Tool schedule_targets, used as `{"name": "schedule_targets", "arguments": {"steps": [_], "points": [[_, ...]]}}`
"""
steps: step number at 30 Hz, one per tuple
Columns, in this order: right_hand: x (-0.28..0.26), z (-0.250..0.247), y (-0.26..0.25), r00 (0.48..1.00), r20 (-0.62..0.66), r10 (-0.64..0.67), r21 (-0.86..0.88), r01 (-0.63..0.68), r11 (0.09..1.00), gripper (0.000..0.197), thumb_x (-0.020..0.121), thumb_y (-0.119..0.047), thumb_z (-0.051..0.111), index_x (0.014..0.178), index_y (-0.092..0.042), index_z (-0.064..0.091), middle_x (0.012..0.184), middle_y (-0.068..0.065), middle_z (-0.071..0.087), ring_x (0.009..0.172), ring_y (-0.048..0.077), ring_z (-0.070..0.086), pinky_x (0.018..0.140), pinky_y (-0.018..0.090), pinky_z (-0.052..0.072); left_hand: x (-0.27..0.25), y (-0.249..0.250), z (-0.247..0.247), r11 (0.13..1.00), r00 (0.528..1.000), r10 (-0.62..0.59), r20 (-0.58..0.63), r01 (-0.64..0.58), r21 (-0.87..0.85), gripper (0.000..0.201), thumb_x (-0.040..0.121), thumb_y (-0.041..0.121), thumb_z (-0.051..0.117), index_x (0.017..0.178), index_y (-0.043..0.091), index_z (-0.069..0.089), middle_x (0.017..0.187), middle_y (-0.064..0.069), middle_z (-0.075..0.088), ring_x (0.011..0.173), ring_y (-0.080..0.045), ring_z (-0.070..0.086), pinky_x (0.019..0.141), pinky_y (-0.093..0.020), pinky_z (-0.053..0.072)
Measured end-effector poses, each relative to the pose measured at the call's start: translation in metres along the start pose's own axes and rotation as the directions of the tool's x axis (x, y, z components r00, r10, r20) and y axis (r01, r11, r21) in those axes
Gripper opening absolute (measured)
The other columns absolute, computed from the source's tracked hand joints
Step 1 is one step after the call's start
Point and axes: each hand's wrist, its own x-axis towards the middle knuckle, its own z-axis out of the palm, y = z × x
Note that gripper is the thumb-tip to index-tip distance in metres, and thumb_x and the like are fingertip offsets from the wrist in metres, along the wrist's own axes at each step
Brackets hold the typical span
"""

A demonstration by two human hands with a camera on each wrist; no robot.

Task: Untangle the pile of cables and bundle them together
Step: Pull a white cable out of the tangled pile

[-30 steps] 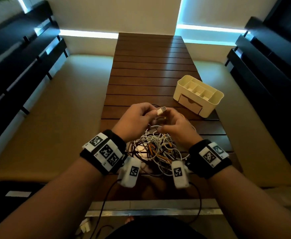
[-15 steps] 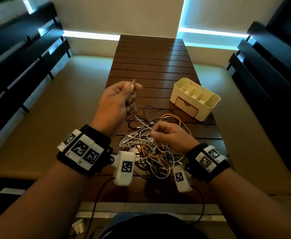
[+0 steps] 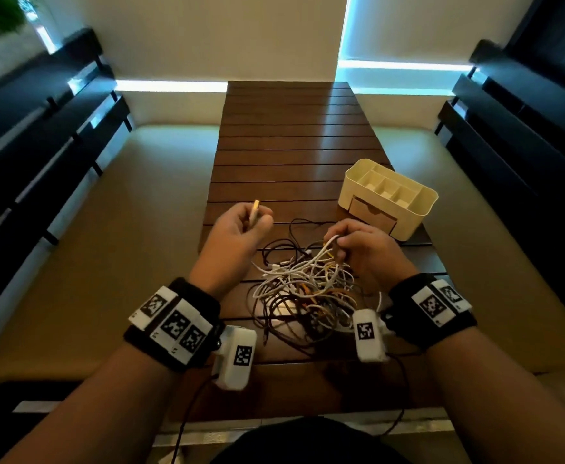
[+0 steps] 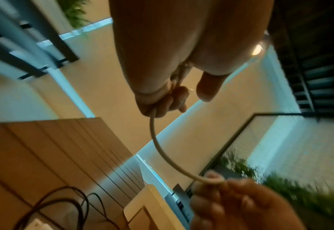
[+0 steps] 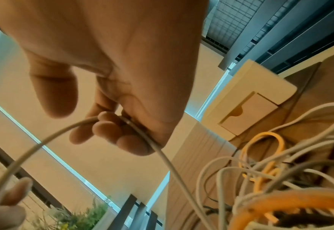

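A tangled pile of cables [image 3: 302, 293] lies on the near end of the slatted wooden table [image 3: 291, 135], with white, black and orange strands looped through one another too densely to count. One white cable [image 4: 162, 153] runs out of the heap between two hands. The left hand [image 3: 237, 234], raised just left of the pile, is curled around that cable near its connector end [image 3: 255, 209], which sticks up above the fist. The right hand [image 3: 366, 247], over the pile's far right edge, has its fingers folded around the same cable where it leaves the tangle. Just beyond the right hand stands one cream desk organiser [image 3: 388, 197] with several open compartments, all showing bare bottoms, and one closed front drawer [image 5: 247, 115].
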Motion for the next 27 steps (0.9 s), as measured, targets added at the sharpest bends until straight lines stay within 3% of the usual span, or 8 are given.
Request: {"name": "schedule_targets", "arguments": {"steps": [5, 10, 13, 16, 18, 20, 24, 27], "points": [[-0.001, 0.015, -0.019, 0.980, 0.026, -0.198, -0.575, 0.176, 0.799, 0.010, 0.095, -0.015, 0.062, 0.095, -0.023, 0.069, 0.082, -0.011, 0.067, 0.072, -0.003, 0.060, 0.068, 0.016, 0.045, 0.003, 0.009, 0.023, 0.976, 0.986, 0.064, 0.157, -0.095, 0.197, 0.010, 0.094, 0.028, 0.063, 0.101, 0.021, 0.063, 0.088, 0.001, 0.063, 0.072, -0.008, 0.057, 0.065, -0.019, 0.049], [-0.002, 0.022, -0.032, 0.922, -0.009, -0.388, -0.540, 0.322, 0.778, 0.009, 0.093, -0.016, 0.066, 0.099, -0.021, 0.071, 0.093, -0.008, 0.070, 0.089, 0.010, 0.067, 0.077, 0.029, 0.055, 0.010, 0.012, 0.030, 0.954, 0.964, 0.061, 0.257, -0.132, 0.269, 0.013, 0.096, 0.031, 0.061, 0.095, 0.019, 0.067, 0.085, -0.005, 0.068, 0.074, -0.018, 0.061, 0.069, -0.035, 0.051], [0.000, 0.021, -0.032, 0.909, -0.020, -0.416, -0.508, 0.349, 0.788, 0.009, 0.093, -0.016, 0.065, 0.098, -0.022, 0.070, 0.091, -0.006, 0.070, 0.084, 0.013, 0.067, 0.074, 0.031, 0.056, 0.015, 0.014, 0.032, 0.947, 0.952, 0.114, 0.285, -0.191, 0.258, 0.018, 0.100, 0.029, 0.055, 0.087, 0.021, 0.066, 0.074, -0.003, 0.061, 0.063, -0.009, 0.049, 0.061, -0.032, 0.042], [0.000, 0.021, -0.016, 0.947, -0.079, -0.311, -0.379, 0.260, 0.888, 0.012, 0.100, -0.019, 0.054, 0.094, -0.018, 0.065, 0.074, -0.004, 0.062, 0.067, 0.014, 0.058, 0.063, 0.031, 0.051, 0.019, 0.025, 0.031, 0.943, 0.952, 0.222, 0.211, -0.264, 0.201, 0.025, 0.103, 0.028, 0.049, 0.081, 0.028, 0.062, 0.061, 0.016, 0.054, 0.054, 0.000, 0.043, 0.056, -0.020, 0.036], [-0.001, 0.022, 0.003, 0.978, -0.052, -0.201, -0.309, 0.176, 0.935, 0.022, 0.102, -0.027, 0.048, 0.090, -0.018, 0.064, 0.071, 0.000, 0.057, 0.065, 0.018, 0.057, 0.066, 0.037, 0.050, 0.022, 0.031, 0.025, 0.955, 0.952, 0.264, 0.157, -0.281, 0.096, 0.028, 0.102, 0.031, 0.046, 0.077, 0.029, 0.060, 0.056, 0.014, 0.049, 0.052, -0.009, 0.040, 0.052, -0.027, 0.035], [-0.004, 0.022, 0.017, 0.991, -0.017, -0.136, -0.288, 0.126, 0.949, 0.027, 0.101, -0.032, 0.046, 0.087, -0.020, 0.065, 0.070, 0.001, 0.056, 0.067, 0.020, 0.057, 0.072, 0.043, 0.047, 0.024, 0.033, 0.016, 0.966, 0.957, 0.256, 0.136, -0.251, -0.057, 0.028, 0.100, 0.033, 0.046, 0.077, 0.026, 0.060, 0.055, 0.010, 0.043, 0.050, -0.019, 0.034, 0.050, -0.033, 0.030], [-0.007, 0.015, 0.017, 0.990, -0.062, -0.126, -0.396, 0.091, 0.914, 0.024, 0.104, -0.024, 0.045, 0.093, -0.014, 0.065, 0.070, 0.002, 0.059, 0.072, 0.023, 0.058, 0.078, 0.043, 0.050, 0.018, 0.019, 0.000, 0.967, 0.981, 0.113, 0.159, -0.072, -0.245, 0.031, 0.106, 0.023, 0.038, 0.082, 0.012, 0.055, 0.052, 0.010, 0.037, 0.046, -0.009, 0.031, 0.048, -0.025, 0.031], [-0.010, 0.012, 0.001, 0.972, -0.136, -0.189, -0.468, 0.105, 0.878, 0.021, 0.102, -0.024, 0.049, 0.091, -0.020, 0.066, 0.072, 0.000, 0.058, 0.069, 0.019, 0.056, 0.072, 0.046, 0.052, 0.009, -0.005, -0.009, 0.992, 0.985, -0.016, 0.170, 0.036, -0.121, 0.031, 0.105, 0.023, 0.039, 0.084, 0.012, 0.058, 0.054, 0.007, 0.037, 0.049, -0.012, 0.032, 0.051, -0.029, 0.032]]}}
